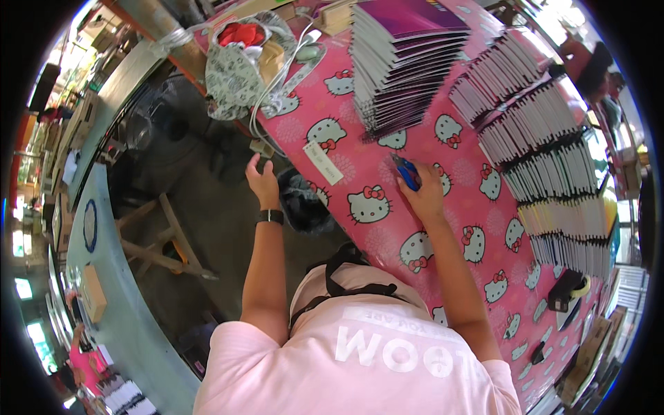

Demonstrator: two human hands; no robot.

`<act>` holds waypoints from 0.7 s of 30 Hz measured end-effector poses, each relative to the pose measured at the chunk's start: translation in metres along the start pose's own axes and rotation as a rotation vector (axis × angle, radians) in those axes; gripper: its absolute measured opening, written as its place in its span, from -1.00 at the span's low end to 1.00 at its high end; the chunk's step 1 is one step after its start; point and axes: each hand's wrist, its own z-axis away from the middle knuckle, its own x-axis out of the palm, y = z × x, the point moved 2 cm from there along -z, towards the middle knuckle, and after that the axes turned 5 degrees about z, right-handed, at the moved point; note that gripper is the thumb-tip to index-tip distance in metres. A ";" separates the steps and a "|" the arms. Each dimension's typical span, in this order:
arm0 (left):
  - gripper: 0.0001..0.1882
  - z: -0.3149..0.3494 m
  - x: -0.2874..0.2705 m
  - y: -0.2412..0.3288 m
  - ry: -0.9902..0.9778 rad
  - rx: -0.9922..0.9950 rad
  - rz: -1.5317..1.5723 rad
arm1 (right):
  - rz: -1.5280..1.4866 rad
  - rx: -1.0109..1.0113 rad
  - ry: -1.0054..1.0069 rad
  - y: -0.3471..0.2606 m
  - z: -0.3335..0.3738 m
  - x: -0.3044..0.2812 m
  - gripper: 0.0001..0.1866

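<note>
My right hand point(427, 196) is closed around blue-handled pliers point(408, 174) over the pink table cover point(373, 238) with its cartoon cat print. The pliers' metal tip points away from me, toward a tall fanned stack of spiral-bound notebooks point(408, 66) with a purple cover on top. Off the table's left edge hangs my left hand point(264, 183), fingers apart and nothing in it, a dark watch band on its wrist. Between the hands a white printed strip point(323, 164) lies on the cover.
A floral cloth bag point(242, 76) and a pale cable point(256, 117) lie at the far left corner. Rows of bound notebooks point(546, 166) line the right side. A tape dispenser point(568, 290) sits nearer right. A wooden stand point(176, 238) is on the floor left.
</note>
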 end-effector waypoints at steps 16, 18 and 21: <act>-0.71 0.035 0.115 0.222 -0.603 0.297 0.220 | 0.140 -0.082 0.058 -0.058 -0.081 -0.035 -0.48; -0.73 0.035 0.115 0.221 -0.599 0.280 0.235 | 0.175 -0.076 0.049 -0.061 -0.080 -0.037 -0.48; -0.73 0.035 0.111 0.225 -0.618 0.221 0.221 | 0.237 -0.088 0.067 -0.063 -0.077 -0.038 -0.51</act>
